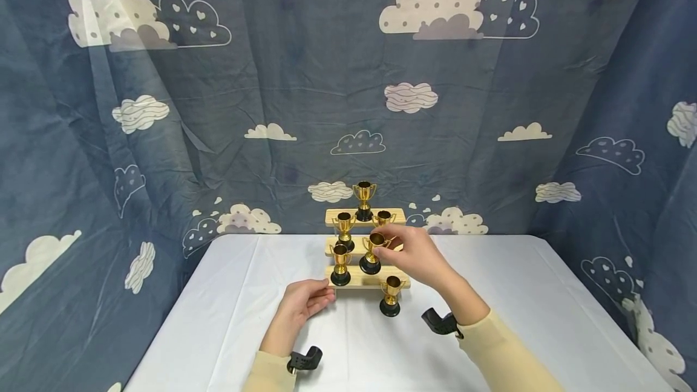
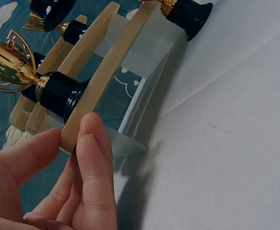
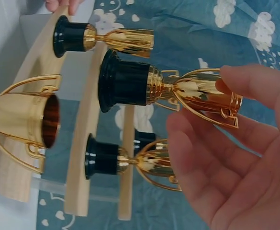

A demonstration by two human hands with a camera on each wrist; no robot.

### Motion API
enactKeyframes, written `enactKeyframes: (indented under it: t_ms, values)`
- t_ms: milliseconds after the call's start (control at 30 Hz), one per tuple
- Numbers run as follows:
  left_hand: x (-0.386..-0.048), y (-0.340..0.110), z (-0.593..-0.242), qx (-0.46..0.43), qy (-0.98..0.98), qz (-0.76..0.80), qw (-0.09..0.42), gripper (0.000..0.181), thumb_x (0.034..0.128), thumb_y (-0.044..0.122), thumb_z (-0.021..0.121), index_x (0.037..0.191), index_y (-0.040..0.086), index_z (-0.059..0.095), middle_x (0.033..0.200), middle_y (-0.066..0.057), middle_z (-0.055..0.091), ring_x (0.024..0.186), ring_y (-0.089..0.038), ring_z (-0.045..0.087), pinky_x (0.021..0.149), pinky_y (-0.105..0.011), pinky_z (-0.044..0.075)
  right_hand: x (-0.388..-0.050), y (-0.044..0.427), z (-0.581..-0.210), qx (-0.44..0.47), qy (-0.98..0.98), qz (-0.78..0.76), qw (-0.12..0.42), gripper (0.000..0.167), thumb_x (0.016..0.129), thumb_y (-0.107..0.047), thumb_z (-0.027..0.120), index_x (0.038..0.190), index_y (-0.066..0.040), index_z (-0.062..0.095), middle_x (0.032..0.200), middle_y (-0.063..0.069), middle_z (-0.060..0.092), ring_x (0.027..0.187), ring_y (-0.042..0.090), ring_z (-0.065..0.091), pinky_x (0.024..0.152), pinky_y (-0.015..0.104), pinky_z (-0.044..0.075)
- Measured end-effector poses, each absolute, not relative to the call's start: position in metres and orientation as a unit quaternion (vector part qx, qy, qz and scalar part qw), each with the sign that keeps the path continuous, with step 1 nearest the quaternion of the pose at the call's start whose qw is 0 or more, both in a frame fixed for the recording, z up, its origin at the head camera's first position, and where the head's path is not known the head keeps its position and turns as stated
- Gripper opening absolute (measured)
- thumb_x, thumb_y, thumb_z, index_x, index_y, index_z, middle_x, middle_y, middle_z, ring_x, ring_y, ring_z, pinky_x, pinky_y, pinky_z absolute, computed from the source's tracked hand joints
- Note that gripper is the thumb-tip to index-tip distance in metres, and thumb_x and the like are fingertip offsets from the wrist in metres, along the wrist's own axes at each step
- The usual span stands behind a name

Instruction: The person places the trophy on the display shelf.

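Observation:
My right hand (image 1: 408, 253) pinches a small gold trophy cup (image 3: 197, 91) by its cup, upright and in front of the middle step in the head view. Its black base (image 3: 125, 84) looks clear of the wood in the right wrist view. With thumb and fingers, my left hand (image 1: 302, 307) grips the left end of the lowest wooden step (image 2: 99, 88) of a tiered stand. Close by that hand, another trophy (image 1: 340, 265) stands on the lowest step. One more trophy (image 1: 390, 296) stands in front of the stand, at the right.
On the top step (image 1: 337, 216) stands one trophy (image 1: 364, 198). The middle step holds a trophy (image 1: 344, 231) at left and another (image 1: 383, 217) at right, partly behind my right hand. A white cloth covers the table (image 1: 245, 301); a cloud-patterned curtain (image 1: 305, 77) hangs behind.

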State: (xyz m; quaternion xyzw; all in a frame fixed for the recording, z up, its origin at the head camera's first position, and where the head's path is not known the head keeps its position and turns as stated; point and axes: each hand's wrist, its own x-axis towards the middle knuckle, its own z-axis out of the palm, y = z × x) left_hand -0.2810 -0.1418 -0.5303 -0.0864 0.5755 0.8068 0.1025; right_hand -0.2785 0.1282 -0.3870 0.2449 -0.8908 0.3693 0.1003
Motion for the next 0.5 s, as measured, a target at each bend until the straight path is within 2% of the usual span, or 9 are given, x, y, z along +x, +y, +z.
enactKeyframes:
  t_ms: [333, 500]
  values:
    - [-0.281, -0.143, -0.528, -0.092, 0.576, 0.805, 0.107, 0.029, 0.0895, 0.007, 0.074, 0.110, -0.012, 0.067, 0.087, -0.017, 0.074, 0.077, -0.022, 0.075, 0.072, -0.027, 0.062, -0.292, 0.120, -0.407, 0.220, -0.900, 0.362, 0.101, 0.032, 0.089, -0.030, 0.077, 0.119, -0.022, 0.071, 0.091, -0.014, 0.069, 0.078, 0.006, 0.064, 0.065, 0.033, 0.054]
    - [-0.281, -0.143, -0.530, -0.087, 0.580, 0.802, 0.110, 0.032, 0.0905, 0.008, 0.073, 0.114, -0.012, 0.065, 0.089, -0.017, 0.074, 0.079, -0.023, 0.075, 0.074, -0.029, 0.062, -0.294, 0.116, -0.415, 0.220, -0.902, 0.359, 0.093, 0.035, 0.088, -0.029, 0.078, 0.121, -0.020, 0.071, 0.092, -0.013, 0.068, 0.078, 0.006, 0.062, 0.065, 0.032, 0.053]
